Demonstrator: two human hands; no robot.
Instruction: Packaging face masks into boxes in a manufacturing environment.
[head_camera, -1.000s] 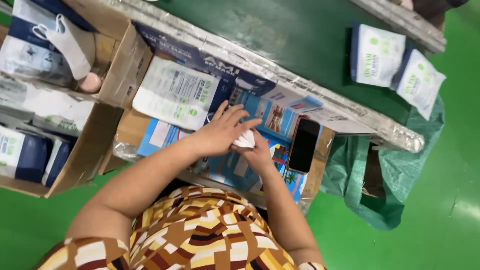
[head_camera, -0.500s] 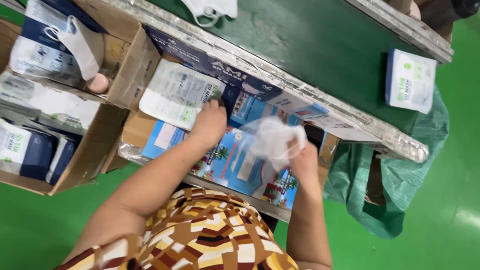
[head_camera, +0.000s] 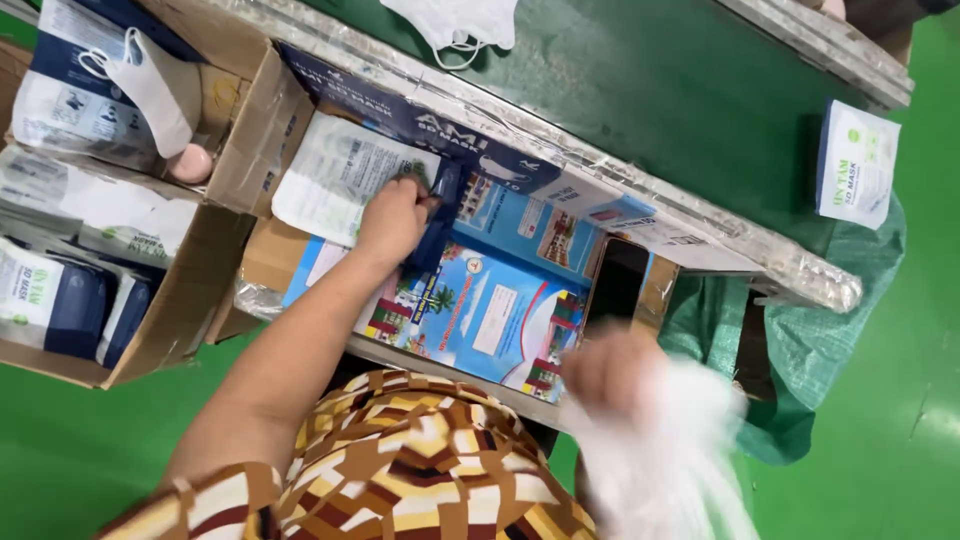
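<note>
Green conveyor belt (head_camera: 640, 90) ahead (box-lined). Keep your left hand (head_camera: 392, 220) pinched firmly on the dark blue flat packet (head_camera: 432, 235). Your right hand (head_camera: 612, 372) grips the blurred white plastic bag (head_camera: 665, 455); hold it steady.

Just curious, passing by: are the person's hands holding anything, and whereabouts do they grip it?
The right hand clutches a blurred white mask by its upper edge. The left hand pinches a dark blue pouch near its top.

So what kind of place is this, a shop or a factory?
Most likely a packing line in a factory or warehouse: a green conveyor belt carries a white face mask and a packed mask pouch, open cardboard cartons of pouches stand alongside, and the floor is painted green.
</note>
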